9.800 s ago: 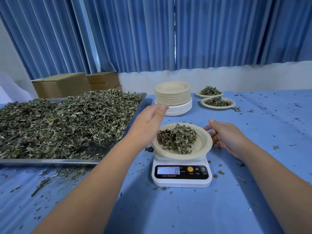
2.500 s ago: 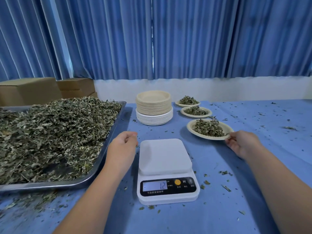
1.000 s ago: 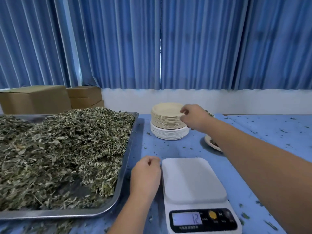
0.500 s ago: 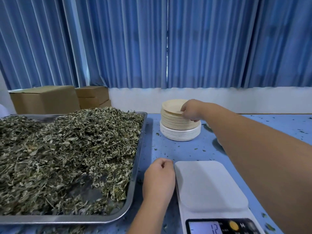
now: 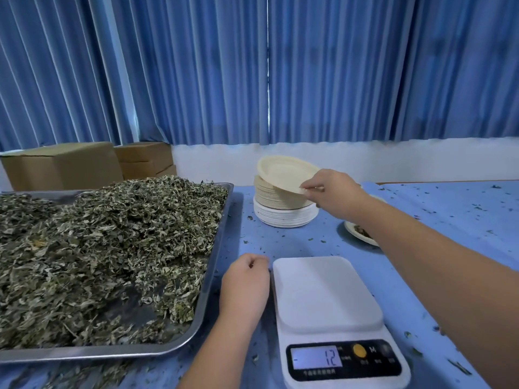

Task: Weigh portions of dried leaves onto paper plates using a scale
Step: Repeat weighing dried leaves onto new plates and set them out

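Observation:
My right hand pinches the rim of one beige paper plate, tilted and lifted off the plate stack at the back of the table. The white scale stands in front of me with a bare platform and shows 12 on its display. My left hand rests on the blue cloth just left of the scale, fingers loosely curled, holding nothing. A large metal tray heaped with dried leaves fills the left side.
A filled plate of leaves peeks out behind my right forearm. Two cardboard boxes stand behind the tray. Leaf crumbs are scattered over the blue tablecloth. Blue curtains hang behind the table.
My right hand has lifted the top plate off the stack and tilted it toward me. My left hand has stayed beside the scale.

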Action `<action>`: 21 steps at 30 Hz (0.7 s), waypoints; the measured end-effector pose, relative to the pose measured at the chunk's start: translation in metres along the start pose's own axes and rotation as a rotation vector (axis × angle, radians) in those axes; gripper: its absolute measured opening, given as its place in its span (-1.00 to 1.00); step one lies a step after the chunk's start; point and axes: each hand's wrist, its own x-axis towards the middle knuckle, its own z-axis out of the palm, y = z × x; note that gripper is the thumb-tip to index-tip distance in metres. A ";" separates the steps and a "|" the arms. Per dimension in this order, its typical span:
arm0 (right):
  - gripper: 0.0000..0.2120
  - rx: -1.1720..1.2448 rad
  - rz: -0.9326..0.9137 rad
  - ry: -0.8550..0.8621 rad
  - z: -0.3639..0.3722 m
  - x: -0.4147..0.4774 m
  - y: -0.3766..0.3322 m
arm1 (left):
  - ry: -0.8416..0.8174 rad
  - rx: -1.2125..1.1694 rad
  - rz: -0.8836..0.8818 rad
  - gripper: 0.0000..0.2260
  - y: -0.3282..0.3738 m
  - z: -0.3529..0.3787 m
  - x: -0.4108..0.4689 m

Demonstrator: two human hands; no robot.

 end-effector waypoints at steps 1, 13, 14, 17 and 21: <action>-0.83 0.065 -0.008 0.013 -0.001 -0.013 0.003 | -0.004 0.002 0.001 -0.82 0.001 0.000 0.000; -0.76 0.379 -0.095 -0.229 -0.036 -0.153 0.014 | 0.039 -0.117 -0.026 -0.76 -0.002 -0.002 -0.002; -0.76 0.391 -0.095 -0.267 -0.039 -0.157 0.014 | 0.044 -0.115 -0.027 -0.72 -0.001 -0.003 -0.002; -0.77 0.348 -0.080 -0.373 -0.045 -0.162 0.015 | 0.052 -0.094 -0.026 -0.65 0.000 -0.005 -0.006; -0.74 0.323 -0.037 -0.461 -0.049 -0.165 0.017 | 0.038 -0.157 -0.049 -0.65 0.000 -0.008 -0.009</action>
